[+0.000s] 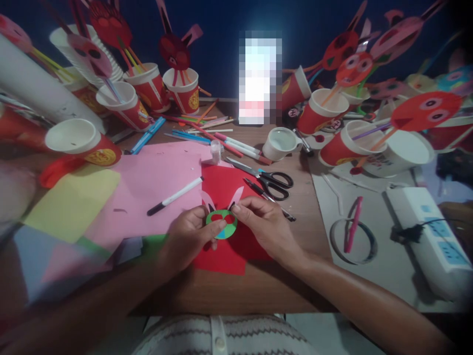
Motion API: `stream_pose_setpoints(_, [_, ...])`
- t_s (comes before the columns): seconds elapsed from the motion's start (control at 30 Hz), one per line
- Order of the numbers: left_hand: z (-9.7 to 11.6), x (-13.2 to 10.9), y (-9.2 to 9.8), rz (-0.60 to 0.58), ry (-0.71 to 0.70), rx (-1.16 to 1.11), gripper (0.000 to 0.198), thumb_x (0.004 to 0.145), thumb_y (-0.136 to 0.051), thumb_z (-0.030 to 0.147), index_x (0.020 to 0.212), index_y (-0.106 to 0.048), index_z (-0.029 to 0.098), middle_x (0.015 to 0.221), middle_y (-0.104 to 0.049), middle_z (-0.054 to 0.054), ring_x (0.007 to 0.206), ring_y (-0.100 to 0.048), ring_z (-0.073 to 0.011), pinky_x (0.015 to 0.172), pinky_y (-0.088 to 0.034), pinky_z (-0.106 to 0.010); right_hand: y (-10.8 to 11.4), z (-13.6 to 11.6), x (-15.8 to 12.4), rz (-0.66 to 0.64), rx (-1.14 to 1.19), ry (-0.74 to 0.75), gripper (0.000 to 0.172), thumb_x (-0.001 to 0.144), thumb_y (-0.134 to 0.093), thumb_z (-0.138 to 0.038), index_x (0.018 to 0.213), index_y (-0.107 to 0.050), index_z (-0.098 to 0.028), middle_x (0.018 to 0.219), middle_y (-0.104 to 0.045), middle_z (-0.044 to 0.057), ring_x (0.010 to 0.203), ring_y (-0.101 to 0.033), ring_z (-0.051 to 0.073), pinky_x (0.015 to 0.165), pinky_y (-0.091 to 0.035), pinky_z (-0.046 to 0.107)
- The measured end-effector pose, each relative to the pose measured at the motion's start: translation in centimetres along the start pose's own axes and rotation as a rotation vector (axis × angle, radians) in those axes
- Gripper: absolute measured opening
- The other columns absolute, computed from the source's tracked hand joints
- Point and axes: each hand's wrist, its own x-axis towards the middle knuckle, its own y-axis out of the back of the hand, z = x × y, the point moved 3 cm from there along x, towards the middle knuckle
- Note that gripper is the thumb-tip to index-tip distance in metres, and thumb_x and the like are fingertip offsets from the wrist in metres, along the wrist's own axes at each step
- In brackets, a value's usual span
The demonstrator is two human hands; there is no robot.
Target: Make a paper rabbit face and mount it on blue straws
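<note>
— Item, green paper face [231, 230]: location?
— Lower centre of the frame, between left grip [189, 232], pinching its rim, and right grip [265, 224], pinching base of pink ear [236, 196].
— Obstruction?
— Left thumb [215, 230], across face front.
— Surroundings?
— Red paper [223, 265] beneath; scissors [263, 177] and black pen [254, 188] just beyond right grip; white marker [175, 197] on pink paper [155, 172], left of centre.

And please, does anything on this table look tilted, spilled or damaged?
Yes, one red cup at the back, right of centre, leans sharply to the right, while the nearer cup beside it stands much more upright. I see no clear spill, and the green paper face shows no obvious damage.
</note>
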Motion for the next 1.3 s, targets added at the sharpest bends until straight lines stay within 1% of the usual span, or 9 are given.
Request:
stream_pose_setpoints(0.2, [0.10, -0.01, -0.04, 0.003, 0.001, -0.016, 0.025, 0.074, -0.069, 0.039, 0.078, -0.061, 0.015, 0.051, -0.059, 0.004, 0.043, -0.051, -0.0083, 0.044, -0.038, -0.019, 0.03, -0.05, -0.04, 0.010, 0.016, -0.013, 0.014, 0.077, -0.066, -0.032, 0.070, -0.067, -0.020, 0.065, -0.064, -0.002, 0.063, -0.055, 0.011, 0.061, -0.047, 0.023])
stream_pose_setpoints(0.4, [0.25, -0.07, -0.05, 0.026, 0.012, 0.007, 0.025, 0.073, -0.068, 0.038, 0.075, -0.059, 0.015, 0.049, -0.057, 0.004, 0.042, -0.051, -0.0089, 0.045, -0.039, -0.020, -0.02, 0.04, -0.14, 0.008, 0.007, -0.030, 0.017, 0.077, -0.066, -0.035, 0.069, -0.066, -0.020, 0.065, -0.063, -0.002, 0.062, -0.055, 0.012, 0.061, -0.046, 0.024])
stream_pose_setpoints(0.5, [0.28, -0.05, -0.10, 0.016, 0.015, -0.004, 0.026, 0.073, -0.068, 0.039, 0.077, -0.060, 0.015, 0.049, -0.057, 0.004, 0.043, -0.051, -0.0090, 0.045, -0.039, -0.021, -0.08, 0.23, -0.16, 0.003, 0.027, -0.039, 0.018, 0.077, -0.067, -0.036, 0.070, -0.067, -0.020, 0.066, -0.063, -0.002, 0.064, -0.055, 0.012, 0.061, -0.046, 0.024])
stream_pose_setpoints(0.67, [0.26, 0.04, -0.14, 0.014, 0.020, -0.021, 0.025, 0.073, -0.068, 0.039, 0.075, -0.059, 0.015, 0.049, -0.056, 0.005, 0.042, -0.050, -0.0081, 0.044, -0.037, -0.020, -0.07, 0.54, -0.24, -0.006, 0.054, -0.049, 0.018, 0.078, -0.067, -0.037, 0.072, -0.068, -0.020, 0.069, -0.064, -0.002, 0.066, -0.056, 0.012, 0.064, -0.046, 0.025])
stream_pose_setpoints(0.93, [0.19, 0.05, -0.21, 0.022, 0.025, -0.070, 0.027, 0.070, -0.070, 0.038, 0.077, -0.058, 0.015, 0.052, -0.057, 0.005, 0.040, -0.050, -0.0082, 0.041, -0.038, -0.020, -0.10, 0.77, -0.33, -0.007, 0.084, -0.083, 0.020, 0.075, -0.069, -0.040, 0.073, -0.068, -0.020, 0.071, -0.065, -0.001, 0.066, -0.056, 0.012, 0.065, -0.047, 0.025])
stream_pose_setpoints(1.07, [0.08, 0.10, -0.17, 0.026, 0.023, -0.069, 0.025, 0.070, -0.070, 0.037, 0.076, -0.058, 0.015, 0.054, -0.058, 0.004, 0.040, -0.050, -0.0078, 0.041, -0.039, -0.020, -0.25, 0.79, -0.28, -0.011, 0.123, -0.108, 0.019, 0.071, -0.072, -0.038, 0.072, -0.067, -0.020, 0.070, -0.065, -0.001, 0.065, -0.056, 0.012, 0.064, -0.047, 0.025])
stream_pose_setpoints(1.17, [0.02, 0.11, -0.10, 0.029, 0.023, -0.052, 0.025, 0.070, -0.070, 0.036, 0.075, -0.058, 0.015, 0.051, -0.057, 0.005, 0.040, -0.050, -0.0080, 0.041, -0.039, -0.020, -0.33, 0.78, -0.26, -0.008, 0.150, -0.132, 0.019, 0.068, -0.074, -0.036, 0.072, -0.066, -0.019, 0.069, -0.063, -0.002, 0.064, -0.055, 0.011, 0.063, -0.046, 0.024])
stream_pose_setpoints(1.3, [0.08, 0.12, -0.08, 0.026, 0.023, -0.049, 0.025, 0.071, -0.069, 0.037, 0.076, -0.058, 0.015, 0.051, -0.057, 0.005, 0.040, -0.051, -0.0081, 0.041, -0.039, -0.020, -0.35, 0.71, -0.25, -0.014, 0.156, -0.125, 0.018, 0.069, -0.074, -0.034, 0.071, -0.065, -0.019, 0.067, -0.062, -0.003, 0.062, -0.054, 0.010, 0.062, -0.045, 0.024])
